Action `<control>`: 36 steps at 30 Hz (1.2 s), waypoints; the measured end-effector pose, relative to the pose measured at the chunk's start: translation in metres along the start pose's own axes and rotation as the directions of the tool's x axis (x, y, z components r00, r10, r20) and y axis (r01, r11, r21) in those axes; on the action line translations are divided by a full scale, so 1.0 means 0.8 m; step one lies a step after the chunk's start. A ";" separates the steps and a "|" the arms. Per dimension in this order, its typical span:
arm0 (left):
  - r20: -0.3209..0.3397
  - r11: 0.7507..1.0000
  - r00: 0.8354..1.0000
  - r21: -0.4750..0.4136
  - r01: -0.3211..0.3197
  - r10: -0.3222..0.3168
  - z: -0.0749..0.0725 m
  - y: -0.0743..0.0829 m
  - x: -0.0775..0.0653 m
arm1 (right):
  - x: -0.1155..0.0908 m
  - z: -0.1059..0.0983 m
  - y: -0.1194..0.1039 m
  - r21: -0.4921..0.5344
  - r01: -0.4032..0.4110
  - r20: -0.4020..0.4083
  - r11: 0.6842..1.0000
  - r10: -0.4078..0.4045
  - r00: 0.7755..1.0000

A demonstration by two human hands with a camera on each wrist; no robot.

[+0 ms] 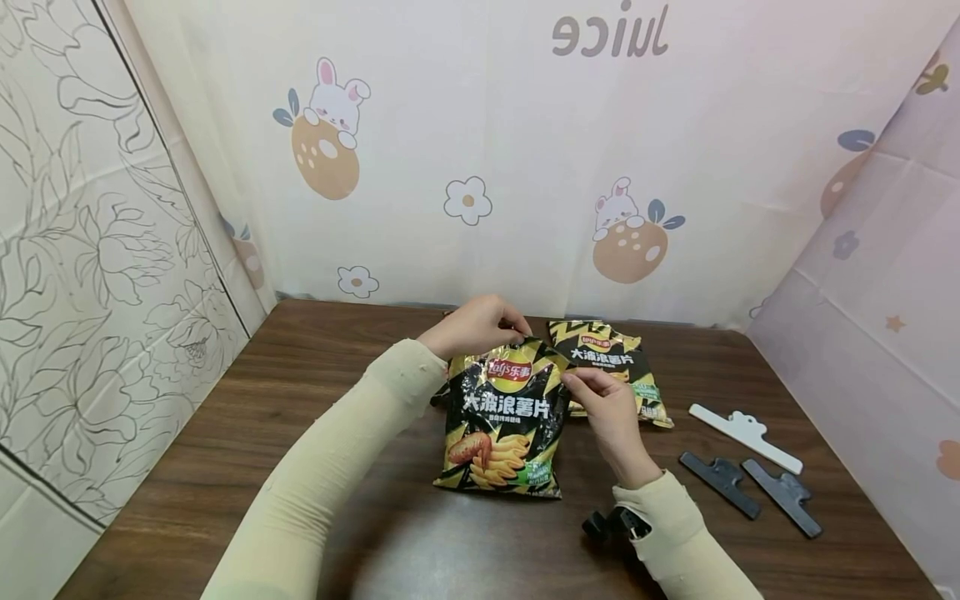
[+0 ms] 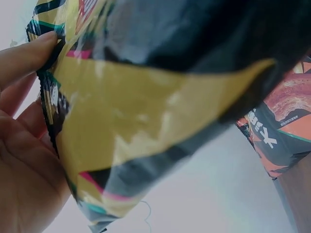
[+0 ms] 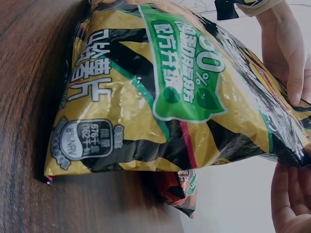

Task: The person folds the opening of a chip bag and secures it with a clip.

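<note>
A yellow and black potato chip bag stands upright on the table with its front facing me. At its top edge, my left hand pinches the seal between thumb and fingers. My right hand pinches the upper right edge. In the left wrist view, the left thumb presses on the bag's crimped edge. The right wrist view shows the bag's bulging lower front, with both hands at its top end. A second yellow and black chip bag lies behind to the right.
A red and black chip bag is behind the held one, mostly hidden in the head view. On the right lie a white clip and two black clips. A patterned curtain borders the table at the back.
</note>
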State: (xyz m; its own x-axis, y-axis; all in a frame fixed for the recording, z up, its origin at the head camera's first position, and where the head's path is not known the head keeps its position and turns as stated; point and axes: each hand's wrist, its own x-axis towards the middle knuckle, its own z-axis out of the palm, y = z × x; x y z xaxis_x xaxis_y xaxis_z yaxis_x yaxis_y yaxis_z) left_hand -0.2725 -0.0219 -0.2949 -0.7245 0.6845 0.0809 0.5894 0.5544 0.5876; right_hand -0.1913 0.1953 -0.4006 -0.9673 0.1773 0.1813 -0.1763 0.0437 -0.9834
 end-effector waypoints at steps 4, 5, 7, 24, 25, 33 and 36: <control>0.032 1.000 0.999 -0.022 0.018 -0.017 -0.002 0.001 0.000 | 0.000 0.002 0.001 0.005 0.010 -0.008 1.000 -0.010 1.000; 0.038 1.000 0.999 -0.023 0.017 -0.016 -0.003 0.002 0.000 | 0.000 0.002 0.001 0.006 0.012 -0.008 1.000 -0.012 1.000; 0.045 1.000 0.999 -0.026 0.013 -0.012 -0.003 0.002 0.000 | 0.000 0.002 0.001 0.007 0.017 -0.007 1.000 -0.017 1.000; 0.034 0.999 0.999 -0.038 0.019 -0.018 -0.002 0.009 0.004 | -0.002 0.002 -0.003 -0.018 0.017 -0.001 1.000 -0.017 1.000; 0.037 0.999 0.999 -0.044 0.017 -0.015 -0.002 0.009 0.003 | -0.002 0.002 -0.003 -0.019 0.018 -0.001 1.000 -0.018 1.000; 0.064 0.998 0.998 -0.070 -0.011 0.015 -0.006 0.006 0.001 | -0.003 0.002 -0.005 0.001 0.021 0.002 1.000 -0.021 1.000; 0.071 0.999 0.997 -0.053 -0.013 0.016 -0.005 0.006 0.001 | -0.003 0.002 -0.005 0.015 0.012 -0.001 1.000 -0.012 1.000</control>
State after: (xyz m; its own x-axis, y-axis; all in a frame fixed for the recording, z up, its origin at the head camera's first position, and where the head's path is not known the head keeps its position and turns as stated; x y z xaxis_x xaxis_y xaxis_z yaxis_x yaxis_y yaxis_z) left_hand -0.2717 -0.0205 -0.2885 -0.6875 0.7254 0.0330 0.5786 0.5199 0.6284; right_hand -0.1883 0.1934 -0.3969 -0.9651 0.1774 0.1928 -0.1902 0.0314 -0.9812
